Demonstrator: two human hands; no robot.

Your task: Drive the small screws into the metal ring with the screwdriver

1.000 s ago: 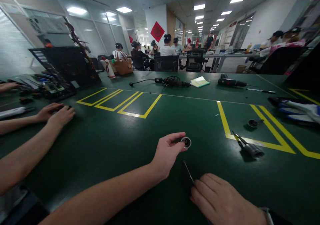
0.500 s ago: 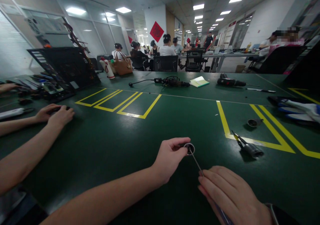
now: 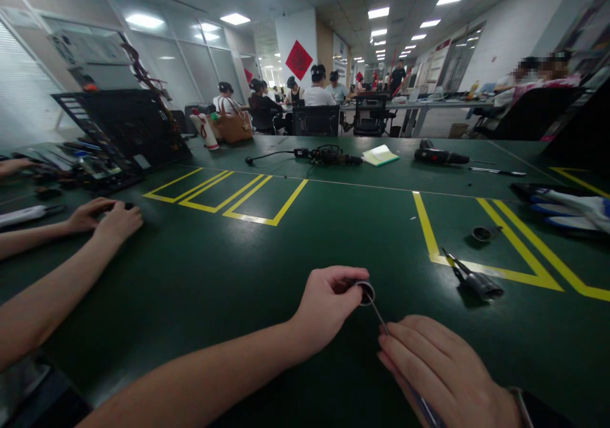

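Note:
My left hand (image 3: 324,307) pinches a small, round, hollow dark part (image 3: 371,293) between thumb and fingers, its open rim turned toward me. In my right hand (image 3: 443,367) is a thin-shafted screwdriver (image 3: 380,317), gripped with the fingers along it; its shaft runs into the part's opening, so the tip is hidden. To the right of my hands lies a black cup-shaped part with thin prongs (image 3: 483,285), across a yellow tape line. A smaller round cup-shaped piece (image 3: 482,234) rests just beyond it.
On the green table (image 3: 200,275), yellow tape (image 3: 252,219) marks out areas. Farther back are a cabled tool (image 3: 331,155), a notepad (image 3: 380,155) and a power drill (image 3: 441,155). Gloves (image 3: 572,211) lie at right. A co-worker's hands (image 3: 114,218) work at left, near a black rack (image 3: 128,129).
My left hand has shifted slightly right and toward me, tilting the round part a little against the screwdriver. My right hand stays nearly in place.

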